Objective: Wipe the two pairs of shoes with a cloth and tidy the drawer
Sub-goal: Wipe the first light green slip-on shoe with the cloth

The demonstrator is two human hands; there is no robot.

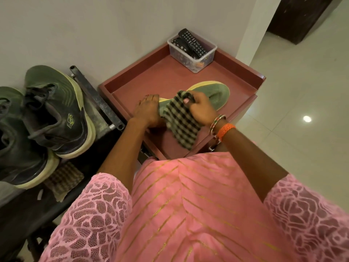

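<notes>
Shoe [215, 95]: on its side in red tray [151, 76].
Left hand [147, 110]: grip closed on shoe.
Right hand [202, 104]: grip pinching checked cloth [181, 120] against shoe.

- A plain pale wall [94, 31] fills the far left.
- Glossy pale floor tiles [294, 103] spread to the right (one round spot of light [307, 119] reflects there).
- A dark doorway [302, 17] stands far right.
- A dark metal rack [98, 103] sits at the left, against the wall.
</notes>
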